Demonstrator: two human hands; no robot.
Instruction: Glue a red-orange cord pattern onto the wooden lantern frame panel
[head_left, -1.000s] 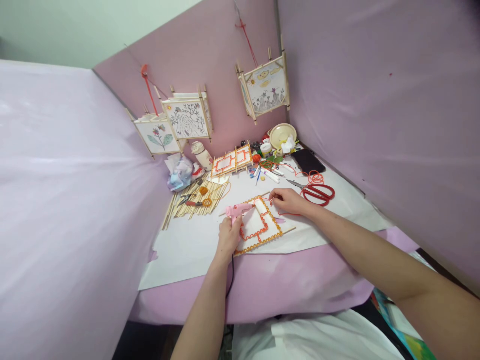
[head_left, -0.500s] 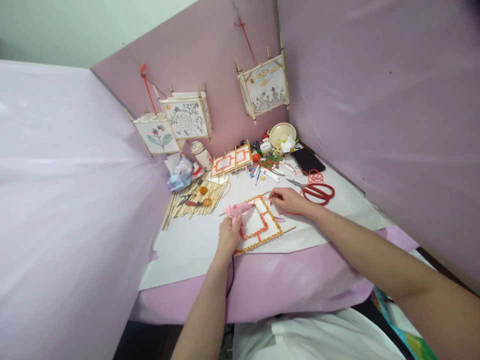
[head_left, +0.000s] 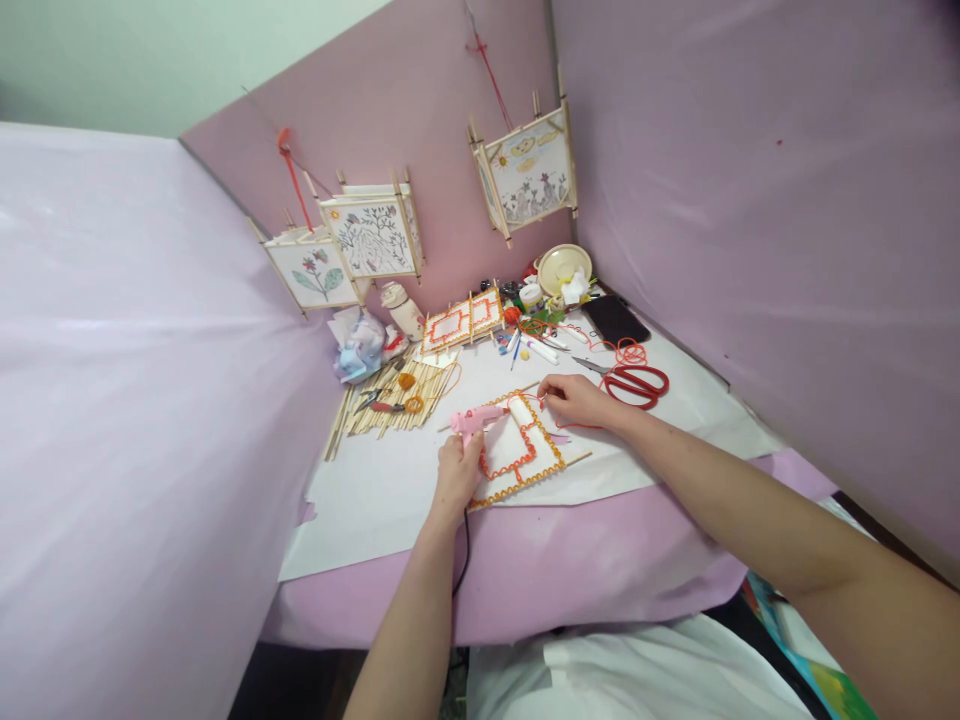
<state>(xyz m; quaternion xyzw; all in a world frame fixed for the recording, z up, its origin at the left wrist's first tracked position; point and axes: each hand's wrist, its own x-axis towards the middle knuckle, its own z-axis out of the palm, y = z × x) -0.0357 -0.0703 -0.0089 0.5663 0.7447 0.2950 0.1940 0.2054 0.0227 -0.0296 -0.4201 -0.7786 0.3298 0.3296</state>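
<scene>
Left grip (head_left: 455,470) around glue gun (head_left: 475,420)

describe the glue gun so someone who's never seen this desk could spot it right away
On the white paper sheet covering the purple table, look near the front middle, where the left hand grips the glue gun. Its nozzle points at the panel edged in orange trim. It is the only pale pink tool, with a black cord trailing off the table edge.

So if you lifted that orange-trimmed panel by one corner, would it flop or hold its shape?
The trimmed panel would probably stay flat, since thin sticks frame it. It looks light, being mostly paper. The loose orange cord under the right hand would likely dangle.
</scene>
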